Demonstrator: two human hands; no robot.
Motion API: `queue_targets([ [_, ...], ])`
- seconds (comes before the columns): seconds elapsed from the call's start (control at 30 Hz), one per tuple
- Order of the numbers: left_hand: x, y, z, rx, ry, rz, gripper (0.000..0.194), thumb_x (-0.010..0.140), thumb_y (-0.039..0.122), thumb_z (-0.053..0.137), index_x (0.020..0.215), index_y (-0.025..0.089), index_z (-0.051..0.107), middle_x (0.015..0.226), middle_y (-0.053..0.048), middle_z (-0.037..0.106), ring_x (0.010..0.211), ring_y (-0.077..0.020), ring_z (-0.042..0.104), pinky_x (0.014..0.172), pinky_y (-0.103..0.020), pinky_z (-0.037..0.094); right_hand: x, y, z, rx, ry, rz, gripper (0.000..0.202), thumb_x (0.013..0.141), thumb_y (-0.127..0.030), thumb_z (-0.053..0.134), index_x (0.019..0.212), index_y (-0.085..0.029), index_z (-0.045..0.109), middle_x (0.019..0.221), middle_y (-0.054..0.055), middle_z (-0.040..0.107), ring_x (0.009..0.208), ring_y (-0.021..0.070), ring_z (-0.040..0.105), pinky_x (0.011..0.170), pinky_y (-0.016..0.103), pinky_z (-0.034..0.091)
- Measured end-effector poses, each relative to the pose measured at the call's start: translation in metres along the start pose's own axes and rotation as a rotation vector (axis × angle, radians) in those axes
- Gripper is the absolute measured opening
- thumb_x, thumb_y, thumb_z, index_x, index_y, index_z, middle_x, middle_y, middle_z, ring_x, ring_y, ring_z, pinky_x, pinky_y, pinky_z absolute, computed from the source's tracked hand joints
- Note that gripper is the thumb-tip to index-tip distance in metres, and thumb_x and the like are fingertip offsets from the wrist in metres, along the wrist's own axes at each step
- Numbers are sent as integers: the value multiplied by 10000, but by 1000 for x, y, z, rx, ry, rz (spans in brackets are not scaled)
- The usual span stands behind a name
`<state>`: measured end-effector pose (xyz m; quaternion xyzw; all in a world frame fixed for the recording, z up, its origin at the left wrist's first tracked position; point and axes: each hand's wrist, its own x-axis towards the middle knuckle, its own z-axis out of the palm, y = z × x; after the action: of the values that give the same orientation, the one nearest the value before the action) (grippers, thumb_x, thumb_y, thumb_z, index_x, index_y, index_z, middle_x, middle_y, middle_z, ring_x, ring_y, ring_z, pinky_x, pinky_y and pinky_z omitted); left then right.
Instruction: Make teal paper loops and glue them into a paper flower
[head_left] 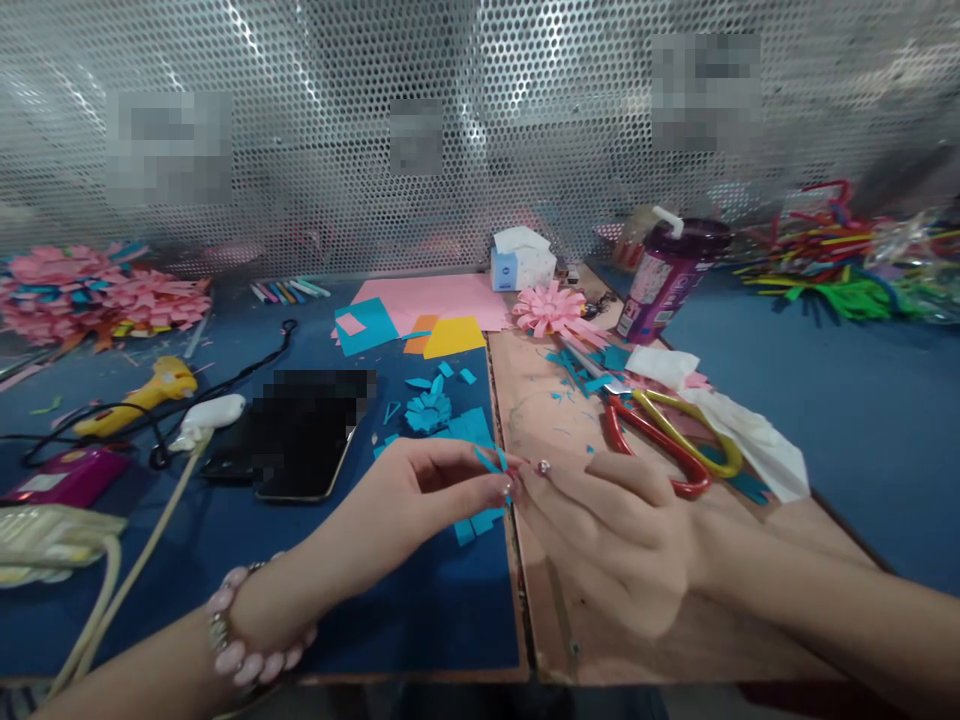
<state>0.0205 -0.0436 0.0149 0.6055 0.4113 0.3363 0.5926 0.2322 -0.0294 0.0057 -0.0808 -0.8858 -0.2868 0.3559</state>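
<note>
A small blue paper strip [491, 460] is pinched between the thumb and fingers of my left hand [431, 485]. My right hand [611, 525] meets it from the right, its fingertips pressed together against the same strip; part of the strip is hidden behind the fingers. Just beyond my left hand sits a blue paper flower [428, 410] with curled petals. Cut blue paper pieces [472, 428] lie under and around my hands. To the right of them rest scissors [660, 440] with one red and one yellow handle.
Behind are pink paper sheets [435, 302], a tissue box [523, 260], a pink paper flower [551, 312] and a purple cup [671, 280]. At left lie phones [300, 450], a yellow glue gun [142, 395], cables and a power strip [56, 545]. Crumpled tissue [757, 445] lies right.
</note>
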Motion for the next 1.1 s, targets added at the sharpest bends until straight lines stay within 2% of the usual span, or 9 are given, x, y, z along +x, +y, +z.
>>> queue_targets([
  [0.1,1,1,-1,60,44,8,203,822,353,658,894,179,735,940,-32,742,910,-175,669,858,-291,528,4,1,-3,5,-37,98,322,913,-97,370,907,-162,686,1012,35,717,984,131,580,698,300,451],
  [0.2,4,1,-2,69,90,21,214,823,360,654,838,159,727,900,-37,739,879,-175,667,850,-305,528,5,6,1,-1,11,90,314,914,-95,377,920,-173,681,990,27,724,954,131,588,665,313,420],
  [0.33,8,0,-3,-59,131,20,182,808,330,674,806,151,710,854,-32,738,839,-159,679,865,-319,533,5,9,12,30,37,194,173,900,-148,523,1006,-153,660,969,34,724,893,157,586,688,326,421],
  [0.4,10,0,-4,-110,145,15,171,802,318,681,797,148,698,814,-28,732,805,-150,683,845,-313,543,5,9,15,70,50,259,181,862,-205,618,1028,-139,647,934,41,722,852,171,582,667,331,425],
  [0.47,12,0,-6,-114,145,17,168,816,313,665,807,146,688,806,-29,729,792,-145,684,836,-307,545,6,9,17,133,62,306,199,855,-223,628,1037,-143,639,927,53,712,827,180,584,648,333,433],
  [0.63,12,2,-10,55,86,44,182,867,309,590,841,141,656,833,-39,728,828,-165,689,836,-314,540,7,11,20,394,69,565,170,883,-188,572,1036,-193,646,989,61,679,909,174,600,761,349,495],
  [0.8,10,2,-8,256,20,41,189,889,295,539,853,141,643,808,-28,723,815,-162,686,815,-295,529,4,10,28,598,-19,771,195,870,-242,612,1057,-216,659,1045,44,669,992,169,588,881,370,486],
  [0.9,9,1,-6,290,1,46,183,891,290,535,852,144,638,812,-25,721,810,-155,685,798,-280,526,5,8,29,667,-30,813,179,861,-232,625,1033,-214,674,1013,37,675,957,159,596,856,355,491],
  [1.1,10,-1,-5,309,-7,37,184,888,295,536,849,147,639,809,-25,729,806,-162,690,787,-283,524,6,8,28,690,2,740,148,855,-192,629,988,-186,693,947,41,690,893,155,599,803,341,493],
])
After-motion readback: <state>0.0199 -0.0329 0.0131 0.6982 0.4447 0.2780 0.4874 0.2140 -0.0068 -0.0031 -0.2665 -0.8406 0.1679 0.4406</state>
